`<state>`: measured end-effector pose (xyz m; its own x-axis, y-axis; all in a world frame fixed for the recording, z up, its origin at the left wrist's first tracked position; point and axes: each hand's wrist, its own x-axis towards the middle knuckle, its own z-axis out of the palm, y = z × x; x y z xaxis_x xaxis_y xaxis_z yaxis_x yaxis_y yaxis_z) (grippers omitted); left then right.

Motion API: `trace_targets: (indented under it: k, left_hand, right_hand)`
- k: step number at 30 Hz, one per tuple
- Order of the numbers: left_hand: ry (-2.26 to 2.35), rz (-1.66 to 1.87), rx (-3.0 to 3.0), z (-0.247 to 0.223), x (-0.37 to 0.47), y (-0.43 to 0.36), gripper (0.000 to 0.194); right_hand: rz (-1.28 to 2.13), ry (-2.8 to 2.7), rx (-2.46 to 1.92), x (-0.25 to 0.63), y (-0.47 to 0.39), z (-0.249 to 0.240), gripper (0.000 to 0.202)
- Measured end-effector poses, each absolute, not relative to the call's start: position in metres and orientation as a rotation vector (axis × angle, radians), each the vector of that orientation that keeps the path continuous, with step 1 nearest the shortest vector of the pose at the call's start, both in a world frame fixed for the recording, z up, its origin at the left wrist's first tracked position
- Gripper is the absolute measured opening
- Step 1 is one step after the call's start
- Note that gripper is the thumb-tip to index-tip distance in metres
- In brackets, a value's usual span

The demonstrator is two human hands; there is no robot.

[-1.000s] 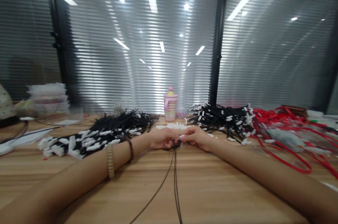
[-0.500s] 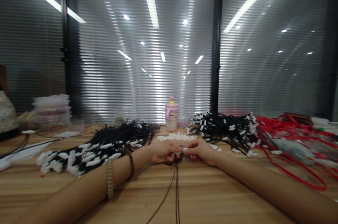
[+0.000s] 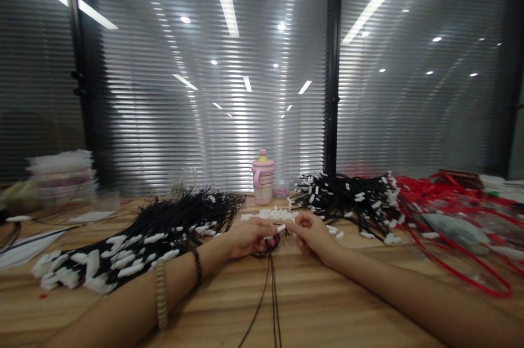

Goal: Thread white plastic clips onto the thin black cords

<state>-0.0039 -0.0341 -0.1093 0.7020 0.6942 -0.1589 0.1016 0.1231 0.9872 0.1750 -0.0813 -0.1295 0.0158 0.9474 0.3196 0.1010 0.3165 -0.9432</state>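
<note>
My left hand (image 3: 250, 237) is closed on several thin dark cords (image 3: 273, 288), which hang down from its fingers over the wooden table towards me. A loop of the cords bunches below these fingertips. Between the two hands a small white tubular piece (image 3: 281, 228) shows at the cord ends. My right hand (image 3: 316, 237) has thumb and forefinger pinched at the right end of that white piece. Just behind the hands lies a small heap of loose white pieces (image 3: 272, 213).
Bundles of black cords with white ends lie to the left (image 3: 164, 228) and right (image 3: 347, 195). A pink cup (image 3: 263, 178) stands at the back. Red cords (image 3: 434, 200) and plastic bags spread at far right. Stacked clear boxes (image 3: 61, 178) stand at far left.
The view has shifted slightly to the right. The right fingers have changed position, and the white piece between the hands now shows more plainly.
</note>
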Motion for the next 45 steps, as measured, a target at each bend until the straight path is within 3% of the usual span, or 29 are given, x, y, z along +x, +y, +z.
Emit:
trace_targets:
  k: [17, 33, 45]
  left_hand:
    - [0.753, 0.568, 1.448, -0.11, 0.001, -0.035, 0.024]
    - [0.696, 0.572, 1.441, -0.113, 0.001, -0.034, 0.023]
    - [0.696, 0.62, 1.453, -0.115, 0.0, -0.034, 0.025]
  right_hand:
    - [1.068, -1.652, -1.24, 0.132, -0.11, -0.123, 0.015]
    - [1.19, -1.535, -1.169, 0.138, -0.105, -0.123, 0.013]
    - [1.152, -1.596, -1.223, 0.135, -0.105, -0.123, 0.024]
